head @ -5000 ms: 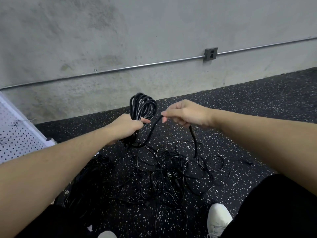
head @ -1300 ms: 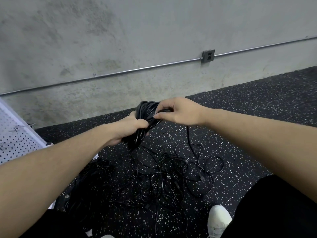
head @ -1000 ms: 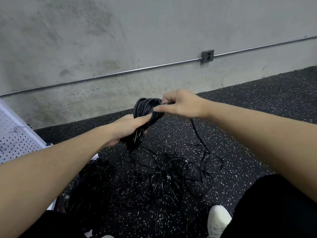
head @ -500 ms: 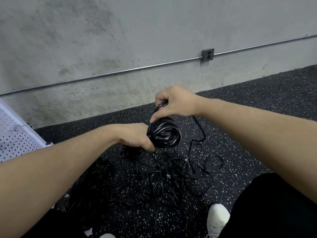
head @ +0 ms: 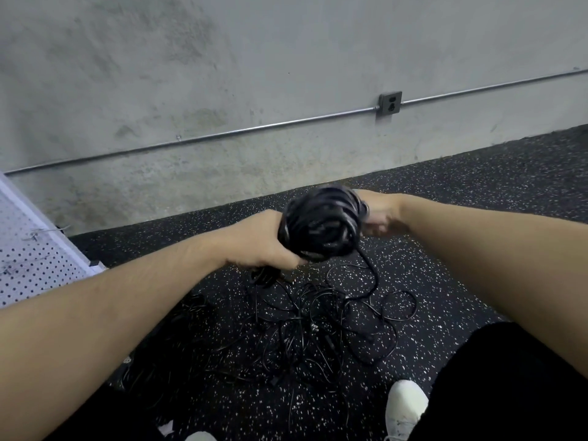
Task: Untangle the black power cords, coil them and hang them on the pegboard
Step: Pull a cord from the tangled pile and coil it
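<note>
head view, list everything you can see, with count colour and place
coiled power cord: 1, black, held up between both hands
tangled cords: a pile, black, on the floor below
pegboard: 1, white, far left
outlet box: 1, grey, on the wall
conduit pipe: 1, grey, along the wall
floor: black, speckled
shoe: 1 fully seen, white, bottom right
left hand: grips the coil
right hand: behind the coil, grip unclear
</note>
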